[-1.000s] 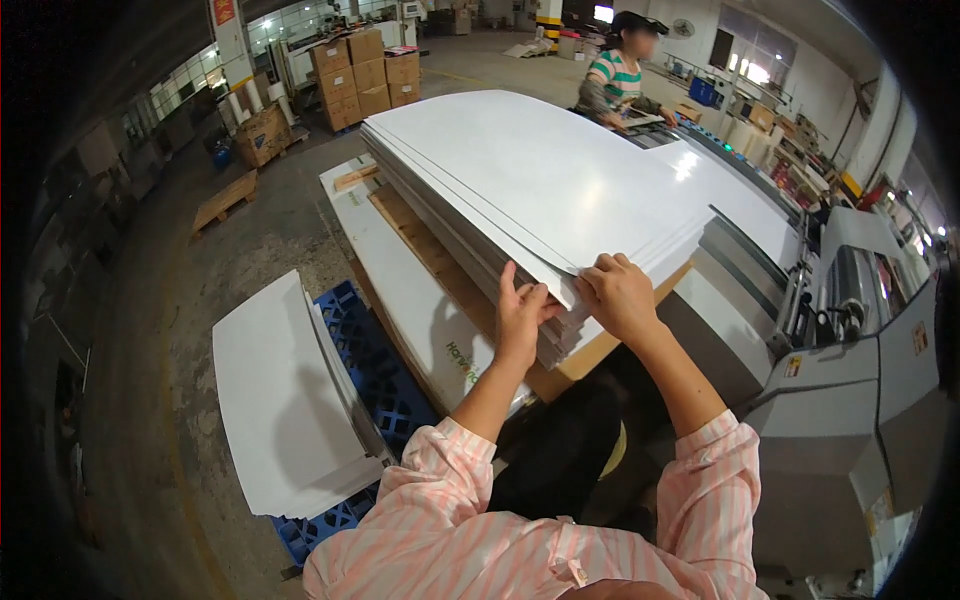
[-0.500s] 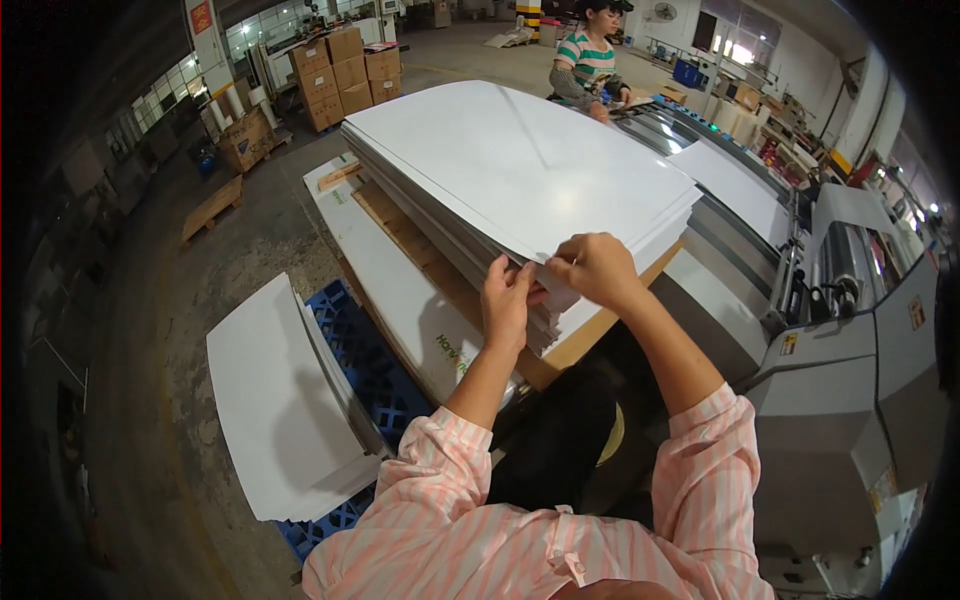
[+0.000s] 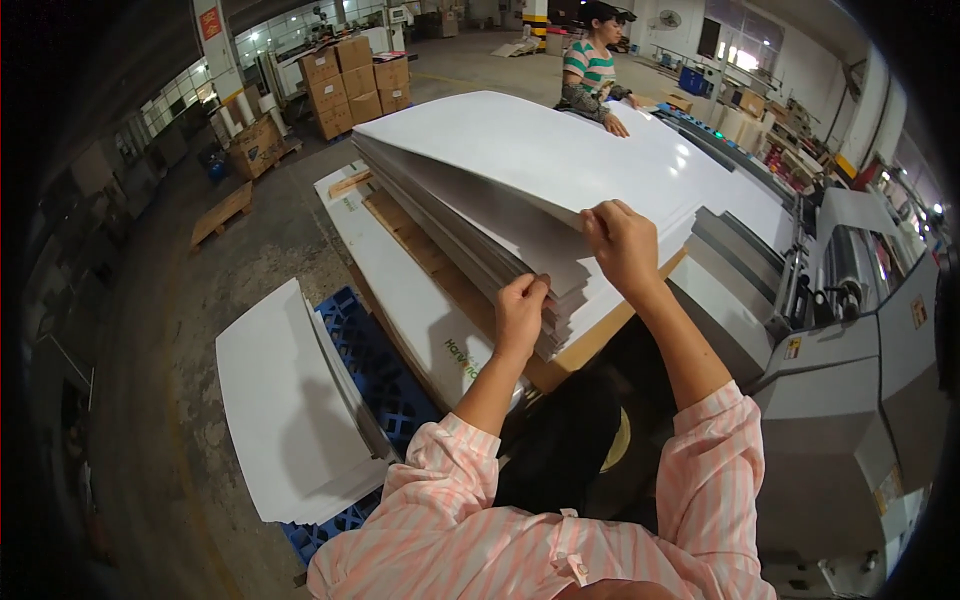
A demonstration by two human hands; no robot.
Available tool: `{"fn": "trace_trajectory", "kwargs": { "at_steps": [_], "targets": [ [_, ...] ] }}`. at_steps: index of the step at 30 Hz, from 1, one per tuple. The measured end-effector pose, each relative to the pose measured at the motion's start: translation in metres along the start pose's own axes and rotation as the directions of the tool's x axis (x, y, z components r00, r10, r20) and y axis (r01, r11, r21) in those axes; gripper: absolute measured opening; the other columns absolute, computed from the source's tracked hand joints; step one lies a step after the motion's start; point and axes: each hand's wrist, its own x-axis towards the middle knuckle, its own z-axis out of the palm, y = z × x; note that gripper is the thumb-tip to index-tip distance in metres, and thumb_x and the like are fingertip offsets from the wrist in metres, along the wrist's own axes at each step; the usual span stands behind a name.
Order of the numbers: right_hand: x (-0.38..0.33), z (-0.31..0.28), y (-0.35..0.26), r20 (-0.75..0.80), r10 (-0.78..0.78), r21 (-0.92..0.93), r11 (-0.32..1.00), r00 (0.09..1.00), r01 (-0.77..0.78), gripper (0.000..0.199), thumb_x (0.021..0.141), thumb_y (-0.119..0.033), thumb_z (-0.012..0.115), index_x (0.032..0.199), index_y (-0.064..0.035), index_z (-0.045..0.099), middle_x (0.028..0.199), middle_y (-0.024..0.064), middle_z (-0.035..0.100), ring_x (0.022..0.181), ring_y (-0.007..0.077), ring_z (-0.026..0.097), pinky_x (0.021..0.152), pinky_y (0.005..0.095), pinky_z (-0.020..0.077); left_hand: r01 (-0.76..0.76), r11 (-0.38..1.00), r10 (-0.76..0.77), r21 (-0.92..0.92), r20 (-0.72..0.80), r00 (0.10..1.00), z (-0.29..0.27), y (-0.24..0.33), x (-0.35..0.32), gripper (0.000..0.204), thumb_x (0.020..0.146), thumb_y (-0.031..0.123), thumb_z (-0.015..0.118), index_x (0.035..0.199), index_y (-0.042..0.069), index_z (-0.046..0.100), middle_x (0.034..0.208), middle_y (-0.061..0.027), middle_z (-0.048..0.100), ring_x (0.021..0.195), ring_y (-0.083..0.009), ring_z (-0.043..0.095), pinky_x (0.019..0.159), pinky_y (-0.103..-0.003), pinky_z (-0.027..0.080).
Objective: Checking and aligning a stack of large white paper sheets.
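- White paper sheet (image 3: 490, 135), broad and glossy, spans the upper centre of the frame; its near corner is raised and its long left edge bows over a dark gap.
- Right hand (image 3: 622, 245), right of centre: nearly closed, thumb and fingers pinching the raised corner of that sheet, knuckles upward.
- Left hand (image 3: 522, 312), just below centre: fingers curled inward, thumb drawn against the index finger, at the near corner of the paper stack (image 3: 540, 237). Whether it pinches a sheet edge or only rests there, I cannot tell.
- The stack lies under the lifted sheet at the centre of the frame, its layers unevenly fanned at the near corner.
- Pink-striped sleeves (image 3: 710, 440) are pushed up both forearms at lower centre.
- Lower left, a smaller pile of white sheets (image 3: 290, 400) lies on a blue plastic pallet (image 3: 375, 360).
- Grey machine housing (image 3: 825, 440) fills the lower right.
- Top, right of centre, a co-worker's hand (image 3: 615, 126) is at the sheet's far edge.
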Motion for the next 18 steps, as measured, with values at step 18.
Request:
{"fn": "trace_trajectory", "kwargs": {
  "at_steps": [18],
  "targets": [
    [-0.039, 0.003, -0.007, 0.222, -0.257, -0.138, 0.946, 0.94, 0.292, 0.01, 0.076, -0.015, 0.061, 0.082, -0.0074, 0.064, 0.075, 0.0055, 0.058, 0.07, 0.0243, 0.055, 0.057, 0.0336, 0.0457, 0.086, 0.96, -0.115, -0.265, -0.099, 0.988, 0.013, 0.022, -0.005, 0.022, 0.081, 0.009, 0.052, 0.1, 0.0, 0.061, 0.073, -0.0004, 0.056, 0.069, -0.0075, 0.053, 0.061, -0.022, 0.044]
  ]
}}
